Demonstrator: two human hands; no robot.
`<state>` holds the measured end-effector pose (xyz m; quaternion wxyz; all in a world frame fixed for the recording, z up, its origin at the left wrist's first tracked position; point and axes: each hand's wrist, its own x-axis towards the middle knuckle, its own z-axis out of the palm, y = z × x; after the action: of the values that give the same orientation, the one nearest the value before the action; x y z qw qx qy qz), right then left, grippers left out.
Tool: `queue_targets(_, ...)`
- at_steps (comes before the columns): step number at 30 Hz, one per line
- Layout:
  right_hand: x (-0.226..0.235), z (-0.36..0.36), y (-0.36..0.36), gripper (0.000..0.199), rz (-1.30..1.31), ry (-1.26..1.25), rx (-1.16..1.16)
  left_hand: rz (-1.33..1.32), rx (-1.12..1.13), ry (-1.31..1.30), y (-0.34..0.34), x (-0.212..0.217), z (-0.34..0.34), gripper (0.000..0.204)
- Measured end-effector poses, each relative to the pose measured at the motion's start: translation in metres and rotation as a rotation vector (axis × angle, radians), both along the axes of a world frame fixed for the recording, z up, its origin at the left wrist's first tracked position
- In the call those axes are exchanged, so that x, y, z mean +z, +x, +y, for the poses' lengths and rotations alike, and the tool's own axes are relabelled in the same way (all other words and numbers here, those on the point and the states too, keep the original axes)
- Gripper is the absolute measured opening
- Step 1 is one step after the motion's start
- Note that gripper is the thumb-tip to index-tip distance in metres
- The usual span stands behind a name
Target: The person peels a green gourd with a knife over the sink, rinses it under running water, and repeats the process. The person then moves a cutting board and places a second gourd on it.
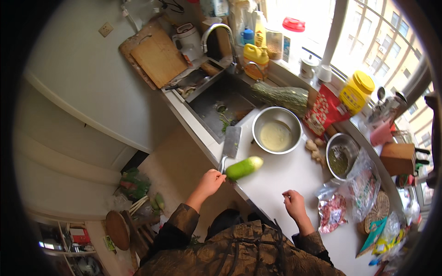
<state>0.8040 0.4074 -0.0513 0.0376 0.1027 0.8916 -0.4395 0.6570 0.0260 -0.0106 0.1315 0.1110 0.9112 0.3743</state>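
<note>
My left hand (212, 182) is at the counter's front edge with its fingers closed. Its fingertips meet both the end of a cleaver's (231, 141) handle and the left end of a green radish (244, 168). Which of these it grips I cannot make out. The cleaver's blade points toward the sink; the radish's pale tip points right. Over the counter, to the right, my right hand (294, 204) has loosely curled fingers, and nothing shows in them. Beyond the radish stands a steel bowl (256, 130) with pale, cloudy liquid inside.
A sink (207, 108) with a faucet (219, 26) lies at far left, beside cutting boards (159, 57). A large striped gourd (281, 95), ginger (315, 149), a smaller steel bowl (355, 147) and bagged red meat (332, 212) line the right. Bottles and a knife block (397, 157) stand by the window.
</note>
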Motion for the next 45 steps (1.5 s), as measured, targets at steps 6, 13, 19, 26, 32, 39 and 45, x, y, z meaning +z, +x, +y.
queue_targets(6,0.004,-0.029,-0.025,0.014,-0.071,-0.031,-0.147,0.074,-0.047,-0.095,-0.111,-0.005,-0.055,0.029)
queue_targets(13,0.005,-0.140,-0.071,0.016,-0.037,-0.223,-0.333,0.316,0.028,-0.323,-0.336,0.064,-0.225,0.039)
queue_targets(19,0.010,-0.262,-0.115,0.010,0.096,-0.220,-0.520,0.440,0.183,-0.430,-0.487,0.138,-0.360,0.049)
queue_targets(26,0.036,-0.308,-0.116,0.008,0.056,-0.214,-0.654,0.424,0.328,-0.460,-0.606,0.189,-0.427,0.061)
queue_targets(32,0.037,-0.336,-0.155,0.011,0.019,-0.059,-0.587,0.644,0.299,-0.498,-0.672,0.214,-0.444,0.053)
queue_targets(39,0.031,-0.419,-0.235,0.012,-0.020,-0.154,-0.701,0.870,0.248,-0.559,-0.854,0.224,-0.474,0.035)
queue_targets(45,0.043,-0.498,-0.285,0.011,-0.039,-0.134,-0.814,1.019,-0.121,-0.658,-0.983,0.222,-0.487,0.026)
